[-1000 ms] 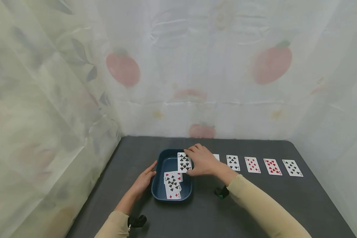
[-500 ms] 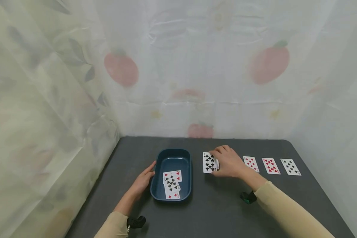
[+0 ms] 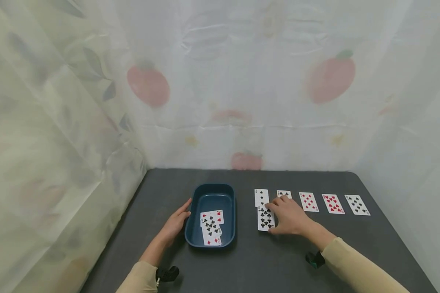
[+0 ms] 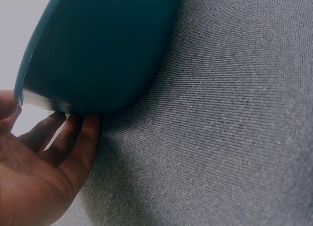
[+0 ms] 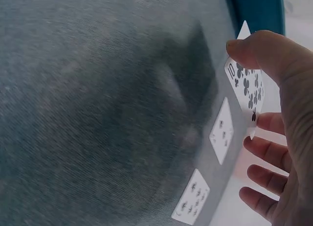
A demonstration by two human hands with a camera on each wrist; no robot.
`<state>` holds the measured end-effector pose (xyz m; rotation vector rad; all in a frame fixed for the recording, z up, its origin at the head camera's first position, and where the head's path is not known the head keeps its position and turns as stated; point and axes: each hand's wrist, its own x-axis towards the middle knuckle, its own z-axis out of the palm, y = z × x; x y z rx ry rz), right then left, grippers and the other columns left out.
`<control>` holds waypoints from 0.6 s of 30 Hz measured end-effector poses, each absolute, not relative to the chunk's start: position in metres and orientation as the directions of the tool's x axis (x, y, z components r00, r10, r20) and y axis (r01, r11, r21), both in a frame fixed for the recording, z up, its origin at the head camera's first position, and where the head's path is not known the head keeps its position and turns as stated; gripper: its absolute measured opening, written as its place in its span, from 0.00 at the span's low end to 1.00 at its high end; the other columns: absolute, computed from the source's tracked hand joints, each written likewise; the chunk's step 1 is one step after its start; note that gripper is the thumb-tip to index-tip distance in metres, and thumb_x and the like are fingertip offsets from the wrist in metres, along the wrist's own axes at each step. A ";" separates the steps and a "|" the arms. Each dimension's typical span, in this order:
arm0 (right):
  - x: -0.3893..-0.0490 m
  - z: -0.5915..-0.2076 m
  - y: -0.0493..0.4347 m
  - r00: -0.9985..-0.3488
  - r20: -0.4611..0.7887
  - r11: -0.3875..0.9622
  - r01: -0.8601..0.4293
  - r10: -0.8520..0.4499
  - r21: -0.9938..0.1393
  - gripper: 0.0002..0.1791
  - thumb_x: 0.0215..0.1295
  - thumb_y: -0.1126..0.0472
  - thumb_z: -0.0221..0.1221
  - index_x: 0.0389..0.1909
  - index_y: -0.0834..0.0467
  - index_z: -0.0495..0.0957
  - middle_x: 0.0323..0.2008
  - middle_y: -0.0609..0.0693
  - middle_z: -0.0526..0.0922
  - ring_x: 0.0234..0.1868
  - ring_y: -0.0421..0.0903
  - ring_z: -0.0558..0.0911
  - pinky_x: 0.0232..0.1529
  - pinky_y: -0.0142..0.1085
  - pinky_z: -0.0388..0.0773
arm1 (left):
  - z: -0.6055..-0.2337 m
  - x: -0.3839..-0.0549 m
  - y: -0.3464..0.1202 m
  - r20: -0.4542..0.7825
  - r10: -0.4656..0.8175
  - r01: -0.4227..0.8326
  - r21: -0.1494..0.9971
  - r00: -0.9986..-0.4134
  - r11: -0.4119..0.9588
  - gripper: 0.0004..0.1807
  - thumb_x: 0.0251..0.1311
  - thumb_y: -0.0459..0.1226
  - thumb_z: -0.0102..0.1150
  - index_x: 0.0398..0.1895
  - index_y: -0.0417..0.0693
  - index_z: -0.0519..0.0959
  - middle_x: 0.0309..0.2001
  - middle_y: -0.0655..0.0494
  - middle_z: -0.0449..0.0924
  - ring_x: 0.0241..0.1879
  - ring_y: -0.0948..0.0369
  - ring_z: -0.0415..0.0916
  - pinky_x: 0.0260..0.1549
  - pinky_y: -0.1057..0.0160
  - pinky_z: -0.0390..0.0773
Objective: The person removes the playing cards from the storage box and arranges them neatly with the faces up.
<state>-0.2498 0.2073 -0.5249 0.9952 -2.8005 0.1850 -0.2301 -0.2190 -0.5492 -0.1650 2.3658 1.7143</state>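
Note:
My right hand [image 3: 289, 215] pinches a ten of clubs playing card [image 3: 265, 219] between thumb and fingers, seen closer in the right wrist view. In the head view the card overlaps the lower part of a spade card [image 3: 261, 197], first on the left in a row. A deep blue rectangular tray [image 3: 229, 191] stands left of it. Inside lie a heart card [image 3: 218, 215], a club card [image 3: 212, 228] and a diamond card [image 3: 212, 241], overlapping face up. My left hand [image 3: 174, 224] rests against the tray's left side, thumb at the rim and extended fingers on the outer wall.
Rightward along the row lie a club card [image 3: 284, 193], partly hidden by my right hand, a diamond card [image 3: 309, 202], a heart card [image 3: 333, 204] and another spade card [image 3: 357, 205]. A dark grey table [image 3: 242, 268] bears everything. Pale printed sheeting [image 3: 278, 81] hangs behind and at both sides.
My right hand has carried the ten of clubs from above the tray rightward to the row, then lowered it toward me, uncovering the first spade card. The left hand has stayed at the tray.

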 end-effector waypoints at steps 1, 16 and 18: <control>-0.248 -0.526 0.207 -0.764 0.186 0.770 -0.636 -0.617 -0.059 0.44 0.44 0.36 0.74 0.60 0.57 0.81 0.49 0.52 0.80 0.49 0.53 0.76 0.49 0.52 0.76 | -0.549 -0.230 -0.219 -0.239 0.035 -0.216 0.924 -0.970 0.316 0.29 0.79 0.41 0.41 0.81 0.63 0.58 0.81 0.47 0.48 0.79 0.42 0.43 0.71 0.35 0.47; -0.243 -0.539 0.198 -0.780 0.109 0.774 -0.625 -0.616 -0.100 0.42 0.45 0.38 0.74 0.59 0.58 0.81 0.49 0.53 0.80 0.50 0.55 0.76 0.48 0.54 0.77 | -0.550 -0.230 -0.218 -0.241 0.023 -0.221 0.919 -0.970 0.325 0.30 0.79 0.41 0.42 0.81 0.62 0.58 0.81 0.48 0.49 0.80 0.43 0.42 0.72 0.35 0.45; -0.243 -0.540 0.197 -0.780 0.109 0.773 -0.626 -0.616 -0.105 0.41 0.45 0.39 0.74 0.59 0.58 0.82 0.48 0.53 0.80 0.49 0.55 0.76 0.48 0.54 0.77 | -0.550 -0.230 -0.218 -0.241 0.024 -0.220 0.920 -0.970 0.325 0.30 0.79 0.41 0.42 0.81 0.62 0.58 0.81 0.48 0.49 0.80 0.43 0.42 0.72 0.35 0.45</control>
